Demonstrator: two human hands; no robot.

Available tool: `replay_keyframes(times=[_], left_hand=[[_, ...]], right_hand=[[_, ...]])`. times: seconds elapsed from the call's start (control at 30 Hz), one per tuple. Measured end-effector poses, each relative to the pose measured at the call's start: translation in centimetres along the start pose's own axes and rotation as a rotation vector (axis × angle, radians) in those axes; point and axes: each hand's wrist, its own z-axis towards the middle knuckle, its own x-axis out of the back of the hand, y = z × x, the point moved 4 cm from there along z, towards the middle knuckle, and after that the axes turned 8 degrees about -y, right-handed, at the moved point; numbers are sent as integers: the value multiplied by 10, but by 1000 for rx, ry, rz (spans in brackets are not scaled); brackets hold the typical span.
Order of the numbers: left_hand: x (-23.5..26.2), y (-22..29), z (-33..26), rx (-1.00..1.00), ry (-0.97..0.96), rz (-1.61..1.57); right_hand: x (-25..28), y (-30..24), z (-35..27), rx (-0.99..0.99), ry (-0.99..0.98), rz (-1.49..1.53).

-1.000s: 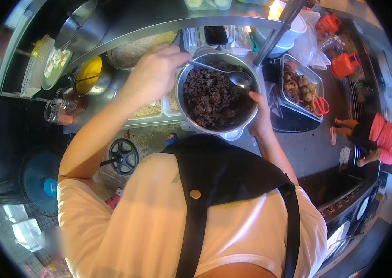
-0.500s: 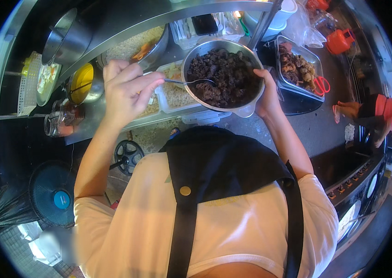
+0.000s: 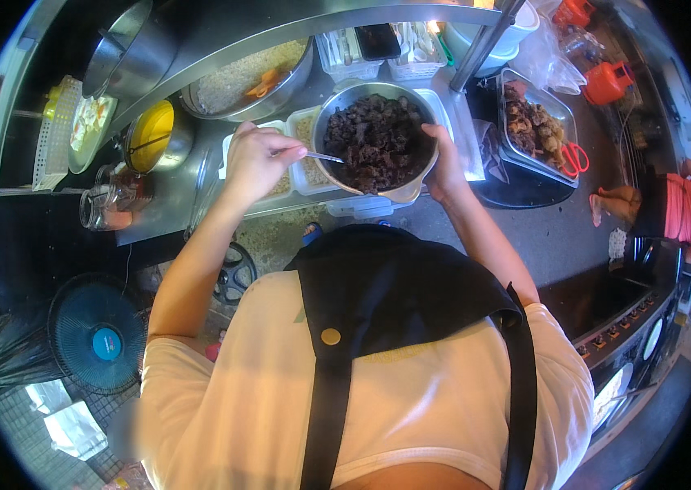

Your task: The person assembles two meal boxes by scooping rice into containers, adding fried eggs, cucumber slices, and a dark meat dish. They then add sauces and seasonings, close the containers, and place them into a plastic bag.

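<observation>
The metal pot (image 3: 404, 192) is in front of the person, over the near part of the desk (image 3: 167, 211); whether it rests there or is held up cannot be told. It looks stiff and fairly weighty with the dark food (image 3: 374, 135) inside, and its smooth wall could turn slippery if greasy. The rim and the small ear at its near side seem the firmest places to take hold. The food looks moist, soft and crumbly. The spoon (image 3: 326, 156) should be light and stiff, best pinched along its handle; its head is buried in the food.

The right hand (image 3: 445, 170) grips the pot's right side, thumb over the rim, its other fingers mostly hidden outside the wall. The left hand (image 3: 260, 161) is left of the pot, its fingers closed narrowly on the spoon's handle, which crosses the left rim.

Just left of the pot is a white tub (image 3: 300, 189) of pale grains; behind that, a big pan (image 3: 290, 91) of rice. To the right, red scissors (image 3: 577, 162) lie at a corner of a meat tray (image 3: 566, 108).
</observation>
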Motion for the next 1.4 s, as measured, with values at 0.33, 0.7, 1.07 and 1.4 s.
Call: replay_keyframes(times=[0.33,0.7,1.07,1.4], left_hand=[[-9,-23,14,135,-9,-222],[8,14,14,-319,328,193],[-22,6,34,76,86,105],[-38,-46,40,286,-45,-281]], right_hand=[[-3,-4,3,43,-19,7],[7,-7,16,15,44,49],[21,-3,48,7,141,-58],[20,9,55,-16,144,-67]])
